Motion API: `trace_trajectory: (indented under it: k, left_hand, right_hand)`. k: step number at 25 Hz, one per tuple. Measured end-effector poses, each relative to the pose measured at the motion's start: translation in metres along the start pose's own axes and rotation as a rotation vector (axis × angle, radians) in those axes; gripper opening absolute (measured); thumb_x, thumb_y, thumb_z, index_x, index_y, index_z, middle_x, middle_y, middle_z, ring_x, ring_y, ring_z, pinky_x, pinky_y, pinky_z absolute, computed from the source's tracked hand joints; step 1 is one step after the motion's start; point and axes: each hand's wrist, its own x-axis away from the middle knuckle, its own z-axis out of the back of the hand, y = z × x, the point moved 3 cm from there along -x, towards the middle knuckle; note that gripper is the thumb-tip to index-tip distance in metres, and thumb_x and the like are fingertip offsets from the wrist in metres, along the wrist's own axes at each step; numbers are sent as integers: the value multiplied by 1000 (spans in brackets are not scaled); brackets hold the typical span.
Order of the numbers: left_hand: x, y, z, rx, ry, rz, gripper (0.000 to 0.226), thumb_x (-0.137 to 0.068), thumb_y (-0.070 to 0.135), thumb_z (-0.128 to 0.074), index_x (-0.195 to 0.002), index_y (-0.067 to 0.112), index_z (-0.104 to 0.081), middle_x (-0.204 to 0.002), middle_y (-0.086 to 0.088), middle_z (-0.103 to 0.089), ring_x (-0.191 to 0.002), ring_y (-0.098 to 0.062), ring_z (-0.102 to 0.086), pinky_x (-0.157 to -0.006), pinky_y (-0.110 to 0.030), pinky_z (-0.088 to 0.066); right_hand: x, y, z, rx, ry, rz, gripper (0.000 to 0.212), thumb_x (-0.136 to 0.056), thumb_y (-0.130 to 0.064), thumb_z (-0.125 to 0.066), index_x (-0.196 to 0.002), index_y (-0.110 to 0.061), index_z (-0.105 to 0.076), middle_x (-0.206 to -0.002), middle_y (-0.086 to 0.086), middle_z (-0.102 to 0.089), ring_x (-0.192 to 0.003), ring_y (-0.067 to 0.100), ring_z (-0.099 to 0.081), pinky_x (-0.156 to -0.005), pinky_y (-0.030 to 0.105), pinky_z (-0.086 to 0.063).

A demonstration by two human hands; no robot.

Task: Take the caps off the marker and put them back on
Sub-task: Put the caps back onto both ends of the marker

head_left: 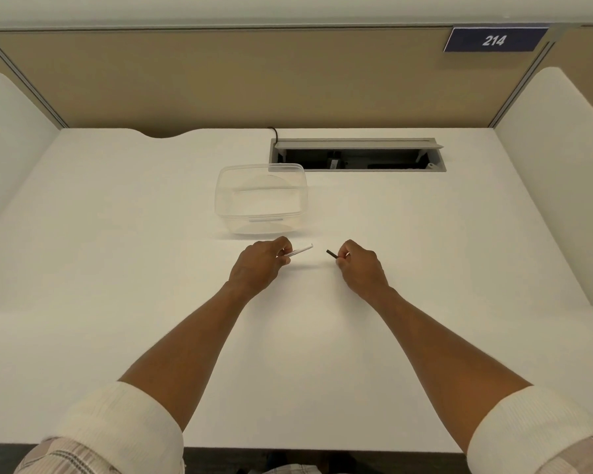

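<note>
Left hand [259,265] grips white marker [300,250] above desk [117,268]; right hand [356,265] pinches black cap [331,253], just apart from marker tip. Clear container [260,200] just behind hands; open cable hatch [356,155] beyond

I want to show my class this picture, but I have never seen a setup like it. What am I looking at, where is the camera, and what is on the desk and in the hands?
There is no machine here: a person works with two bare hands. The single picture comes from a wide-angle camera worn on the head, looking forward and down, so both forearms reach in from the bottom. The left hand grips a white marker, its end pointing towards the other hand. The right hand pinches a small dark cap, held apart from the marker. Behind the hands, a clear plastic container stands on the white desk. Further back is an open cable hatch, and a sign reading 214 hangs on the partition.
</note>
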Motion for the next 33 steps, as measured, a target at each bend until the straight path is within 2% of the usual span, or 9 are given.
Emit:
trace_trajectory:
  k: [3,7,9,14,20,24,28,33]
  left_hand:
    - [0,4,-2,-37,1,-26,3,-93,24,-58,-97,25,-59,-96,7,-70,-81,-24,-57,-66,-38,-47]
    - [-2,6,-2,-60,3,-37,3,-93,24,-58,-96,25,-58,-94,8,-70,-78,-24,-55,-63,-35,-43]
    - [-2,8,-2,-68,5,-44,3,-93,24,-58,-96,25,-58,-94,8,-70,-78,-23,-55,-62,-34,-42]
    - [-2,10,0,-69,-13,-37,3,-92,25,-59,-94,27,-59,-93,9,-70,-80,-23,-57,-66,-35,-46]
    - [1,9,1,-85,-16,-34,2,-92,26,-59,-93,28,-59,-91,10,-69,-77,-23,-56,-65,-34,-44]
    - [1,8,1,-89,-24,-33,3,-91,26,-60,-92,28,-59,-91,11,-69,-78,-22,-57,-66,-34,-45]
    - [0,10,2,-92,-29,-31,3,-90,26,-60,-92,29,-59,-91,11,-69,-78,-21,-58,-66,-35,-46]
    - [1,12,1,-82,-25,-38,4,-89,27,-61,-90,29,-58,-90,12,-69,-79,-20,-58,-64,-34,-45]
  right_hand:
    - [2,-6,8,-132,35,63,7,-90,-18,-57,-83,-20,-59,-71,12,-61,-61,20,-49,-58,30,-40]
    - [3,-12,16,-231,50,140,9,-89,-17,-61,-82,-22,-62,-61,0,-52,-56,15,-44,-57,28,-39]
    - [2,-13,17,-268,44,155,10,-89,-16,-61,-81,-23,-63,-62,4,-53,-57,16,-46,-59,28,-41]
    - [3,-13,16,-266,55,164,12,-87,-15,-63,-79,-23,-63,-71,18,-60,-60,19,-48,-61,31,-42]
    - [4,-14,15,-264,42,190,12,-86,-14,-64,-79,-24,-64,-72,16,-60,-61,19,-48,-63,34,-44]
    - [4,-16,16,-239,50,217,11,-85,-13,-64,-79,-22,-64,-72,15,-61,-66,32,-52,-64,40,-49]
    - [5,-18,20,-294,43,213,14,-85,-7,-64,-77,-19,-65,-71,10,-63,-63,16,-50,-63,32,-45]
    - [10,-18,24,-407,44,176,9,-86,-2,-64,-83,-9,-69,-68,6,-63,-60,14,-55,-61,33,-52]
